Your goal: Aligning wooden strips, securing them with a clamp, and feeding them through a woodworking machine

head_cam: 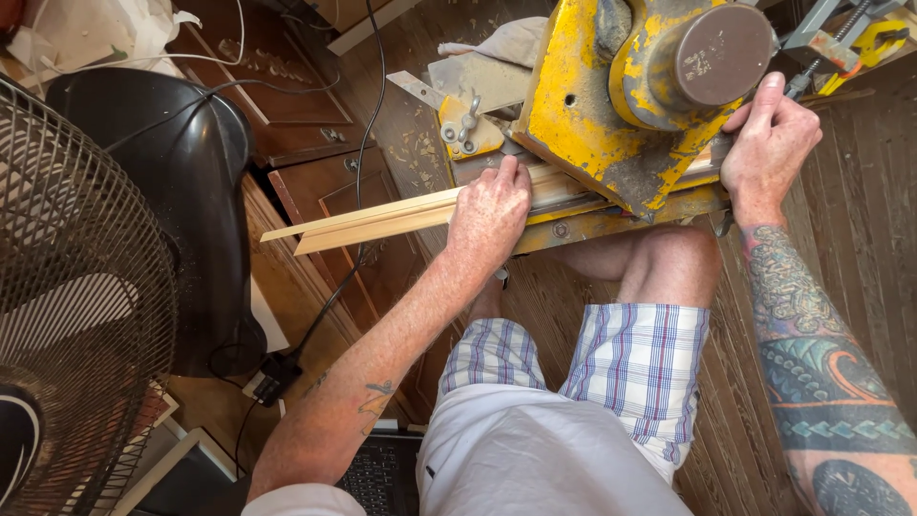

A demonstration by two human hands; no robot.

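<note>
A worn yellow power saw (583,105) stands on the wooden floor in front of my knees. A long pale wooden moulding strip (373,222) lies across its base, sticking out to the left. My left hand (489,215) presses flat on the strip against the saw's fence. My right hand (769,143) rests on the right side of the saw, fingers curled by the round brown motor cap (721,54); whether it grips anything is unclear.
A wire-cage fan (67,306) fills the left edge, beside a black plastic bin (181,191). Black cords (363,124) run across the floor. Dark wooden cabinet doors (325,191) lie under the strip. A yellow clamp (860,33) sits top right.
</note>
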